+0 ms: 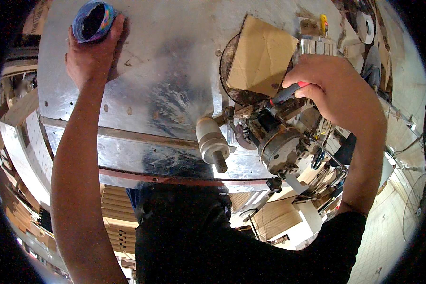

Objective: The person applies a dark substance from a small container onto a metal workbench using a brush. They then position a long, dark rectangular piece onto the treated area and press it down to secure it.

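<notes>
At the upper left, my left hand (92, 59) is closed round a round, open-topped container (106, 29) with a shiny blue, multicoloured side and a dark inside. It is over the metal tabletop (147, 52). On the right, my right hand (324, 83) grips a tool with a red and black handle (285, 94). The handle slants down to the left over a dirty metal machine part (281, 146); its working end cannot be made out. Just left of this hand, a creased brown cardboard piece (262, 56) covers much of a dark round plate (229, 61).
A pale cylinder with a metal shaft (213, 142) stands near the table's front edge. A yellow cutter-like item (324, 25) and a white roll (365, 27) lie at the far right. Stacked wooden pieces (116, 213) sit below the table edge. Cables hang at the right.
</notes>
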`<state>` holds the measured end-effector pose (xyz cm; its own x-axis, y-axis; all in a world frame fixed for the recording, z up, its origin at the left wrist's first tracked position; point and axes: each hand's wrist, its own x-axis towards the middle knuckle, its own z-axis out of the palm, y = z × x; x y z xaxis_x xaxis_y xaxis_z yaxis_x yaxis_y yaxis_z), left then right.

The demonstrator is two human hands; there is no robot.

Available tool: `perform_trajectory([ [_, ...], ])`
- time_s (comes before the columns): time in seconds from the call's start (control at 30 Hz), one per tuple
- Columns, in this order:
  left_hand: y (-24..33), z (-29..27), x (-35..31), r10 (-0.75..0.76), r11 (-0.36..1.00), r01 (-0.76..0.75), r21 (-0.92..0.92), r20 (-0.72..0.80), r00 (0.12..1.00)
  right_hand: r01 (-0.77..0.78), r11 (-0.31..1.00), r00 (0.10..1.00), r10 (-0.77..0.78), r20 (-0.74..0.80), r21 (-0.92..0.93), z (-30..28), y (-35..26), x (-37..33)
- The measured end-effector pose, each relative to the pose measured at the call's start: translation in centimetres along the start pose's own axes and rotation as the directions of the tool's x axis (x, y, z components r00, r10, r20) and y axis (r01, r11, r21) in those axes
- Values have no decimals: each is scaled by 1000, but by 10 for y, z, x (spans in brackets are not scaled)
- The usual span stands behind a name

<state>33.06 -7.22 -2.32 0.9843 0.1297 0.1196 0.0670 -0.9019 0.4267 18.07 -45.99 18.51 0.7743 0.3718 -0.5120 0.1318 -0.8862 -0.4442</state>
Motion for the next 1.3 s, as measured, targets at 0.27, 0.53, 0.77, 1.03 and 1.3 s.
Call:
perform_trajectory([
  [0.27, -2, 0, 1, 1, 998, -1, 57, -2, 1000, 34, 999, 998, -33, 62, -17, 4, -5, 3],
  [0.53, -1, -1, 1, -27, 998, 26, 50, 30, 999, 47, 999, 999, -47, 21, -19, 10, -1, 3],
  [0.77, -1, -1, 2, -31, 998, 29, 60, 29, 999, 55, 998, 997, -53, 52, -25, 13, 2, 5],
  [1.03, 1, -1, 1, -52, 996, 49, 68, 52, 997, 57, 998, 998, -57, 21, -2, 5, -1, 2],
  [1.3, -2, 1, 1, -26, 999, 25, 24, 31, 999, -26, 999, 998, 28, -48, 35, -18, -4, -8],
])
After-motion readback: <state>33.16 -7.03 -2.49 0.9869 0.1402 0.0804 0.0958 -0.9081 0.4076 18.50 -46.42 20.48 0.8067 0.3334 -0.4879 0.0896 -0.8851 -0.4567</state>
